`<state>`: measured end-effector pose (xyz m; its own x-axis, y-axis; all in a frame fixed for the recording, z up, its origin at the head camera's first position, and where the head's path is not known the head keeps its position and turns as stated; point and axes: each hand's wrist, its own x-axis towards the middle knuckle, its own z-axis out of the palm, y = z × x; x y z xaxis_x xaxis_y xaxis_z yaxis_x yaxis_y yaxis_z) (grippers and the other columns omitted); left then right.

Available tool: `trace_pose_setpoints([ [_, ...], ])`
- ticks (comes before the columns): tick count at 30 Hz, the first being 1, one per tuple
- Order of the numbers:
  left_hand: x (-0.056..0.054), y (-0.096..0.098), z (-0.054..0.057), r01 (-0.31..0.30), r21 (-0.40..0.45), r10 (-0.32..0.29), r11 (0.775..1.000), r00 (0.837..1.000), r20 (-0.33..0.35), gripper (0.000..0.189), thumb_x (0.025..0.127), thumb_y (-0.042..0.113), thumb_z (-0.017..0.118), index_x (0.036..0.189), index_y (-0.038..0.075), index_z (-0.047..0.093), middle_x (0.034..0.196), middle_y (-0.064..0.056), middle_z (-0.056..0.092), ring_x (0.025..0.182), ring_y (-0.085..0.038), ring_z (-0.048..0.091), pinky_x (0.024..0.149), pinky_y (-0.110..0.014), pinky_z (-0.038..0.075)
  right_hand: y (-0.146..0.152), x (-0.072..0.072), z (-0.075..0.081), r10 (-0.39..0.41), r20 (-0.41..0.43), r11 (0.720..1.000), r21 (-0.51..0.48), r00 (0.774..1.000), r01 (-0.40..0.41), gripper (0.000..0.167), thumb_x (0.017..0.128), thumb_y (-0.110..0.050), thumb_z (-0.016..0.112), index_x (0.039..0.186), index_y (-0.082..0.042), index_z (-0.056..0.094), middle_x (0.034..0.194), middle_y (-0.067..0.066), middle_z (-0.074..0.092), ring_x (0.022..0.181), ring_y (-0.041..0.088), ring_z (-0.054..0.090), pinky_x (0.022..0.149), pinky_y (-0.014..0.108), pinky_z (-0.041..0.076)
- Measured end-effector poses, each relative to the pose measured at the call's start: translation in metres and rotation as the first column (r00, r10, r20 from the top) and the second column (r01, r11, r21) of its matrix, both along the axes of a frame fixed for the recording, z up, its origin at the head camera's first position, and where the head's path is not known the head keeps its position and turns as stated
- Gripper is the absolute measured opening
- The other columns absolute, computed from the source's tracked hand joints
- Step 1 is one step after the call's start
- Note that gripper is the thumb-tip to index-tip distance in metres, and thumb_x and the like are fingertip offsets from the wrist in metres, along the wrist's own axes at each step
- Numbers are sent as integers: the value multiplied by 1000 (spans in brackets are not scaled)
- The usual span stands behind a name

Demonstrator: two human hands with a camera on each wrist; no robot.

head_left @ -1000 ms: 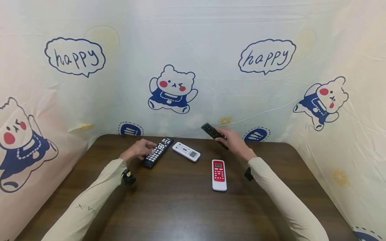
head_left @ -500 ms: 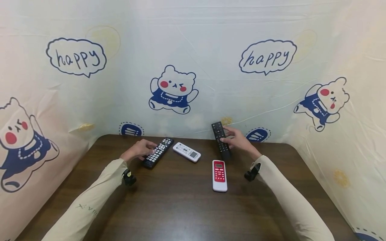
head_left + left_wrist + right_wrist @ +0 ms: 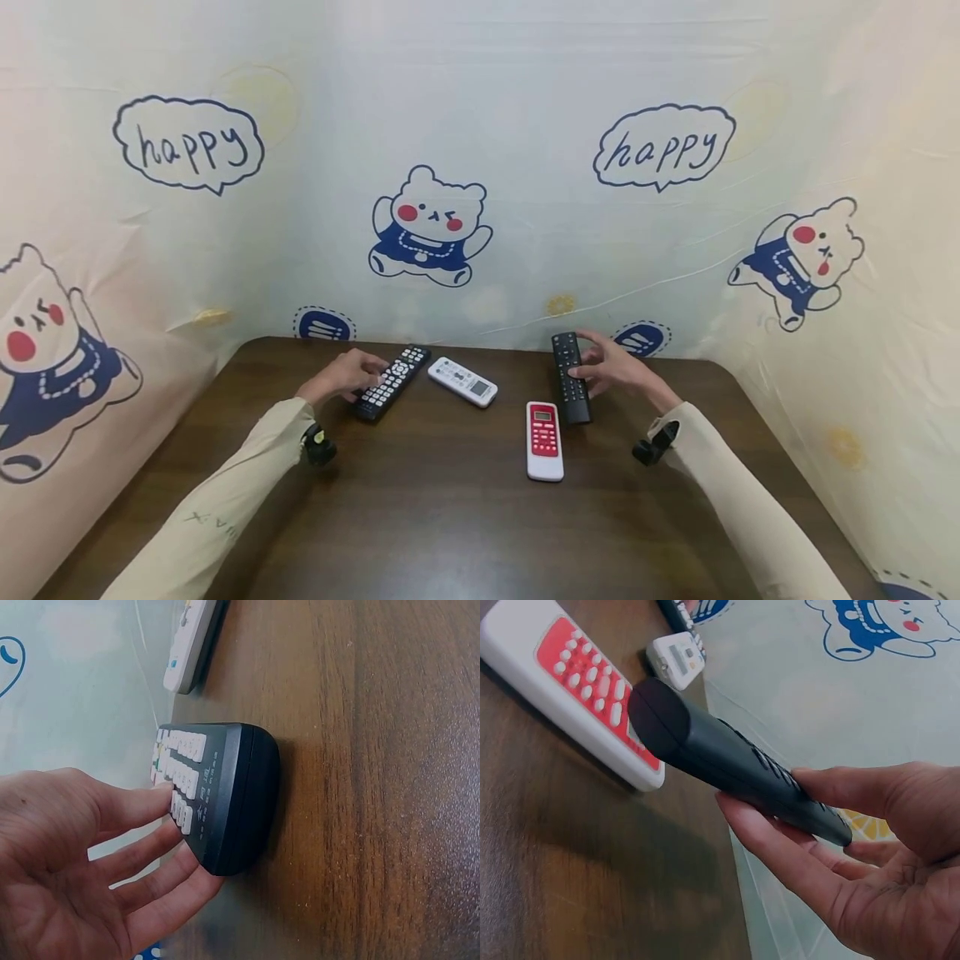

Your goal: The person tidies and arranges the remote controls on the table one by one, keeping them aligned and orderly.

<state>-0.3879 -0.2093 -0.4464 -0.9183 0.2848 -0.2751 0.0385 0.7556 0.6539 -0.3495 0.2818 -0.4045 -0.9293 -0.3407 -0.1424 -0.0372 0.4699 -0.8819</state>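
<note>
My left hand (image 3: 347, 375) is at a black remote control with white buttons (image 3: 392, 383) lying on the table; in the left wrist view its thumb rests on the buttons and its fingers lie along the side. My right hand (image 3: 617, 367) holds a slim black remote control (image 3: 572, 379), thumb on the button face and fingers beneath. In the right wrist view that slim remote (image 3: 720, 754) is tilted and raised off the table. Just left of it, a white remote with a red face (image 3: 543, 442) lies on the table. A small white remote (image 3: 462, 382) lies between the hands.
The brown wooden table (image 3: 420, 525) ends at the back against a pale printed cloth (image 3: 540, 233). The cloth also hangs on both sides. A black wrist camera (image 3: 318, 446) sits on the left wrist, another wrist camera (image 3: 656, 443) on the right.
The right hand has carried the slim black remote rightward and nearer, turning it from slanted to almost upright in the head view. The left hand and the other remotes have stayed put.
</note>
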Motion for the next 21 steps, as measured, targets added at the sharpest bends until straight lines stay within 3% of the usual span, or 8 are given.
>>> trace_pose_setpoints([
  [11, 3, -7, 0, -13, 1, 13, 1000, 1000, -5, 46, 105, 11, 61, 148, -3, 54, 141, -32, 58, 119, -44, 64, 82, -49, 66, 2, 6, -9, 22, 105, 1000, -18, 994, -20, 90, 98, -1, 68, 165, -5, 8, 127, 31, 51, 93, 29, 72, 77, 51, 67],
  [21, 1, -2, 0, 0, -12, 0, 1000, 1000, -1, 47, 105, 10, 61, 149, -3, 53, 141, -32, 58, 119, -43, 64, 83, -49, 65, 5, 18, -18, 9, 150, 1000, 22, 989, -13, 80, 100, 1, 63, 161, 0, 10, 112, 27, 61, 89, 31, 69, 75, 52, 67],
])
